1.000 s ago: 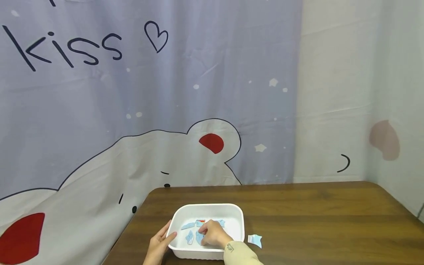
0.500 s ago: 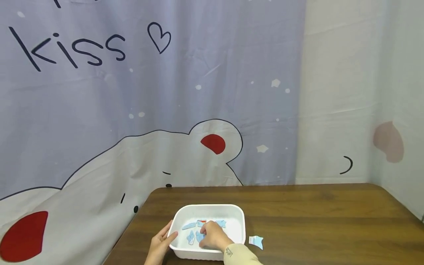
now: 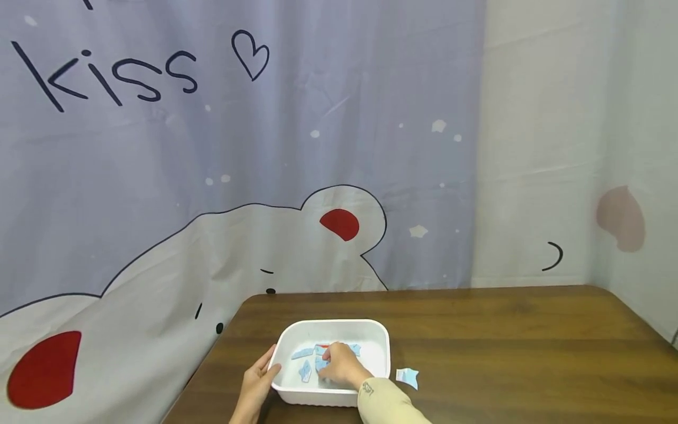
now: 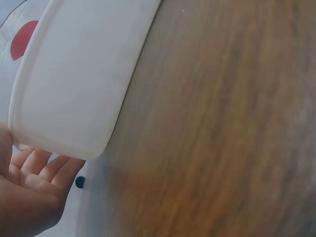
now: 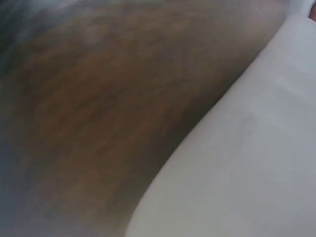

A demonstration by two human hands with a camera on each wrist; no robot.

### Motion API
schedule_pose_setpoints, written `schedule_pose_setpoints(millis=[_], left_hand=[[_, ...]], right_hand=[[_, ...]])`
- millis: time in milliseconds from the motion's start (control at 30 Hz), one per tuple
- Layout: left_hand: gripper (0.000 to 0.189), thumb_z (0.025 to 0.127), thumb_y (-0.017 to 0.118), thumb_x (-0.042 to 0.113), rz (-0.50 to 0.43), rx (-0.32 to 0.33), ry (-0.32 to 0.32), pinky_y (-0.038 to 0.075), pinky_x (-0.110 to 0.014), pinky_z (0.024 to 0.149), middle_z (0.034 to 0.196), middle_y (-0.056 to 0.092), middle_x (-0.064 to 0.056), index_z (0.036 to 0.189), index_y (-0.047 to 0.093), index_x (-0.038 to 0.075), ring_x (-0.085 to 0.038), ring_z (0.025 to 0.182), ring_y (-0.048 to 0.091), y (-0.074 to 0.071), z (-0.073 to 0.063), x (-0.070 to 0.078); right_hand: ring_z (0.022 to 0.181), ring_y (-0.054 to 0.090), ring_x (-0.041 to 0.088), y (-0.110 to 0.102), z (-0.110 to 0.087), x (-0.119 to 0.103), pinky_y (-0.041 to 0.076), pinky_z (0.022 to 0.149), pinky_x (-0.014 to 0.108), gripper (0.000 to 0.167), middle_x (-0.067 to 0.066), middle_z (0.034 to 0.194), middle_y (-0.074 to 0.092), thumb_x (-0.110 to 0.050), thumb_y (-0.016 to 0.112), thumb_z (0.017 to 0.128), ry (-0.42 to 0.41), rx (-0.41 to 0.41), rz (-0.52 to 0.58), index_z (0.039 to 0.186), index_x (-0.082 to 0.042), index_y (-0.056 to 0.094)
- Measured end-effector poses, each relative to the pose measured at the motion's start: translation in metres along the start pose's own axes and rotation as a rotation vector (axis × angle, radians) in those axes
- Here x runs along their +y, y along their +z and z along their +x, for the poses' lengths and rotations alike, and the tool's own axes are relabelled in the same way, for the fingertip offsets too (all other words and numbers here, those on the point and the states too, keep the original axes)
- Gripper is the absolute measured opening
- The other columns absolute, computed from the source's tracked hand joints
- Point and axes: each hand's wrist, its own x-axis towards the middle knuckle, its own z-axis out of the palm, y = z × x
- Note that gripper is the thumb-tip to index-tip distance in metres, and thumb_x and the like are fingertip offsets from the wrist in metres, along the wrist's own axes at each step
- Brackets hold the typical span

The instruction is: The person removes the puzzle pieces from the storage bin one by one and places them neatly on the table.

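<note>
My left hand grips the left end of a white plastic tub, thumb over the rim and fingers against the outside. In the left wrist view, the hand shows behind the tub's end. My right hand reaches inside, thumb and fingertips around a flat light-blue puzzle-like piece, partly covered by the fingers. Just beyond it lies a light-blue piece with a red strip. Other light-blue pieces lie at the left, a long one and a pointed one; another piece shows past the knuckles.
One more blue-and-white piece lies on the brown wooden table, just right of the tub. A printed curtain hangs behind the table and along its left side. The right wrist view shows mostly blurred table and the pale sleeve.
The piece under my right fingers has turned and shifted away from me, up against the red-striped piece. My left hand keeps its hold on the tub. The head view has shifted slightly.
</note>
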Motion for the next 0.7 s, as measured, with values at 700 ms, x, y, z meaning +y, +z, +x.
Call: schedule_pose_setpoints(millis=[700], left_hand=[[0.05,0.102,0.048,0.022,0.013,0.049,-0.035,0.034,-0.052,0.114,0.147,0.041,-0.023,0.145,0.041,-0.003,-0.04,0.139,0.036,0.003,0.002,-0.003]], right_hand=[[0.082,0.06,0.02,-0.081,-0.009,-0.017,0.05,0.07,0.021,0.031,0.013,0.091,0.063,-0.008,0.075,0.072,-0.077,0.2,0.058,0.099,0.005,0.069]])
